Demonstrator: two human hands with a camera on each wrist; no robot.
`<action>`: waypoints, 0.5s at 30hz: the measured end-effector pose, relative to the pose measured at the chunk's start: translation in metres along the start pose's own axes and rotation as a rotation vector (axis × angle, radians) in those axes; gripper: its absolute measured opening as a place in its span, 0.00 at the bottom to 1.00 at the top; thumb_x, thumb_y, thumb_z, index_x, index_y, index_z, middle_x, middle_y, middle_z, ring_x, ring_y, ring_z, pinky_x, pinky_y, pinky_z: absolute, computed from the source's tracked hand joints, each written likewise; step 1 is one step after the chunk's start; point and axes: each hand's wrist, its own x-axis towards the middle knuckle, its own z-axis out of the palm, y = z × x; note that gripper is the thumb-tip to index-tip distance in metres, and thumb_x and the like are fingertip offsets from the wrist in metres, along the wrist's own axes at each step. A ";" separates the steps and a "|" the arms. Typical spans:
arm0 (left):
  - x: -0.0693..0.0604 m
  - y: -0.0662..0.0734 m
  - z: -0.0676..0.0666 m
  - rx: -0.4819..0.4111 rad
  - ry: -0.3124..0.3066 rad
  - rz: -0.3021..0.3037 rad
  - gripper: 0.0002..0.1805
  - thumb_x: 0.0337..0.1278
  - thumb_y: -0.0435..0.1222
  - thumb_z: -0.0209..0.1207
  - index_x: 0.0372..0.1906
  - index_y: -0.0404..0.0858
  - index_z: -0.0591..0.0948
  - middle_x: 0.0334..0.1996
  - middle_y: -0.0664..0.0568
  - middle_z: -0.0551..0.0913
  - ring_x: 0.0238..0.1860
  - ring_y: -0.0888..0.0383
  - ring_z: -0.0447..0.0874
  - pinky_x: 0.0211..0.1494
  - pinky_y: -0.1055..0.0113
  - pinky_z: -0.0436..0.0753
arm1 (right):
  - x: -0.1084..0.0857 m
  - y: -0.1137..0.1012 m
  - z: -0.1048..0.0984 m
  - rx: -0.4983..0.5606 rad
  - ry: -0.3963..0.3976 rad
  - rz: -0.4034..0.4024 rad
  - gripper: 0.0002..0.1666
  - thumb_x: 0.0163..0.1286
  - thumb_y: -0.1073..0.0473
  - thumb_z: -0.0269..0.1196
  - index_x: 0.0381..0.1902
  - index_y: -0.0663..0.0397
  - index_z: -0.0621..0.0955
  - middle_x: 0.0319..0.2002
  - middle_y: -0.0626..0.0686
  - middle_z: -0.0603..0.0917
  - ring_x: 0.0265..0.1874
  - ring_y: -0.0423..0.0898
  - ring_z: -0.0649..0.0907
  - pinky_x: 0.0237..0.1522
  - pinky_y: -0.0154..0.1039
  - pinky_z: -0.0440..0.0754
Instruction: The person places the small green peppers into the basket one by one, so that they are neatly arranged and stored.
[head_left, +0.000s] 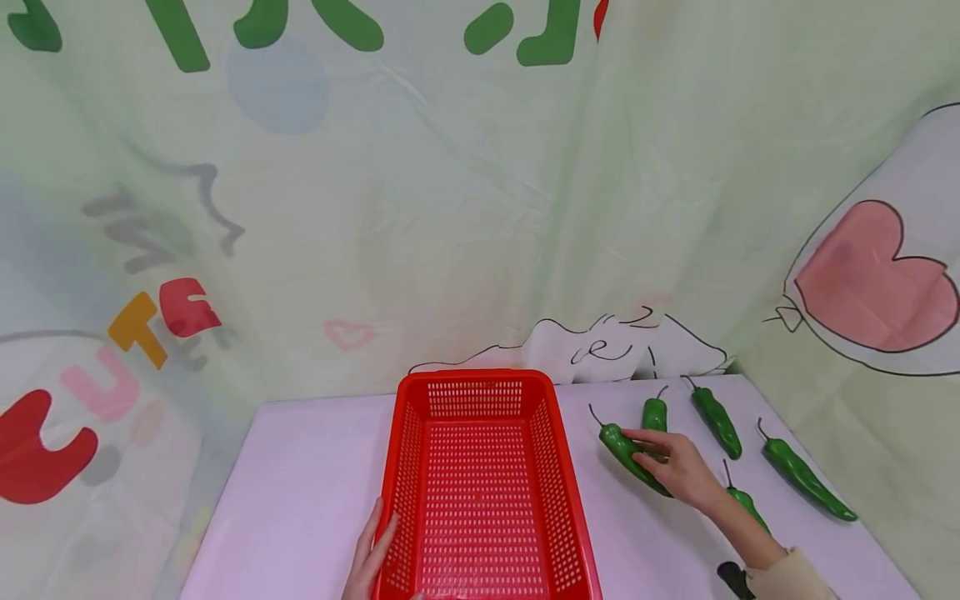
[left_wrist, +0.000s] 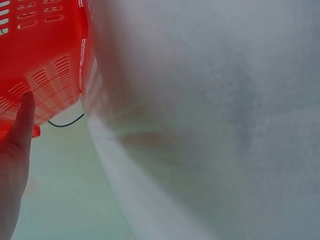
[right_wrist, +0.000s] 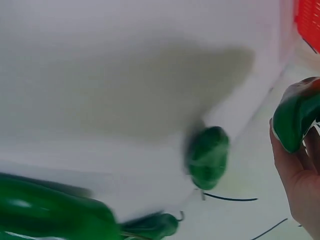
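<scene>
A red plastic basket (head_left: 480,500) with slotted walls stands on the white table, its inside bare. My left hand (head_left: 369,554) rests against the basket's left rim, fingers fairly straight; in the left wrist view one finger (left_wrist: 24,120) touches the red wall. To the right of the basket, my right hand (head_left: 678,467) pinches a long green chili pepper (head_left: 618,442) between thumb and fingers, stem pointing up and left. The right wrist view shows this pepper (right_wrist: 290,120) raised above the tabletop. Just behind the hand lies another green pepper (head_left: 655,412), partly covered by it.
More green peppers lie on the right of the table: one at the back (head_left: 716,421), one near the right edge (head_left: 806,479), and one beside my forearm (head_left: 747,507). A printed cloth (head_left: 465,208) hangs behind and around the table (head_left: 315,492).
</scene>
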 end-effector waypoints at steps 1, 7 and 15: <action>0.000 0.002 0.000 -0.014 0.001 -0.021 0.46 0.45 0.28 0.68 0.73 0.35 0.64 0.77 0.45 0.47 0.67 0.73 0.51 0.51 0.62 0.83 | 0.004 -0.002 -0.001 -0.003 0.000 -0.009 0.21 0.61 0.76 0.65 0.53 0.69 0.82 0.48 0.68 0.83 0.43 0.60 0.84 0.40 0.46 0.88; 0.001 0.010 0.002 -0.083 -0.018 -0.105 0.47 0.47 0.31 0.68 0.75 0.37 0.61 0.78 0.50 0.45 0.69 0.41 0.51 0.52 0.61 0.83 | 0.022 -0.015 -0.004 -0.001 0.007 -0.027 0.21 0.62 0.76 0.64 0.54 0.67 0.82 0.49 0.67 0.82 0.44 0.61 0.83 0.41 0.43 0.87; 0.002 0.010 0.002 -0.091 -0.028 -0.081 0.47 0.48 0.29 0.68 0.75 0.36 0.60 0.78 0.47 0.44 0.69 0.60 0.53 0.52 0.62 0.83 | 0.046 -0.037 -0.003 0.060 -0.014 -0.040 0.21 0.64 0.76 0.62 0.56 0.68 0.80 0.53 0.68 0.81 0.46 0.62 0.83 0.44 0.47 0.87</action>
